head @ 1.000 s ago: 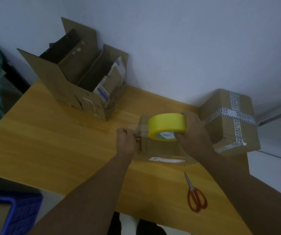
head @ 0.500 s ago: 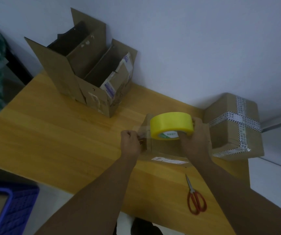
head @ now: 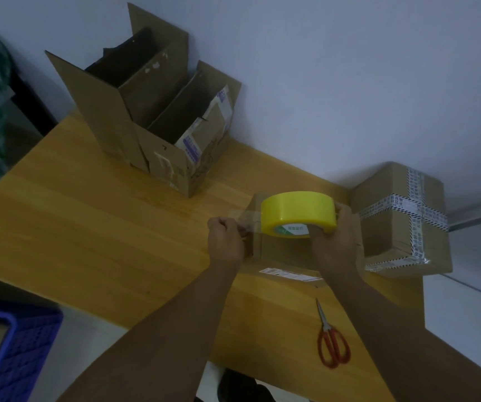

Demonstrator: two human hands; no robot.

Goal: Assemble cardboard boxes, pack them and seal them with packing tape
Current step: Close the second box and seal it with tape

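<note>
Barely shifted since earlier: our right hand (head: 335, 245) grips glossy yellow tape roll (head: 297, 210) over flat cardboard box (head: 282, 252) on wooden table (head: 88, 227); our left hand (head: 224, 242) pinches clear strip (head: 246, 220) at roll's 9 o'clock. Red-handled scissors (head: 332, 343) at box's 5 o'clock.

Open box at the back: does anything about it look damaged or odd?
Yes. The open box looks worn: its front corner is split near the bottom, and torn label scraps cling to its side. Nothing is spilled.
</note>
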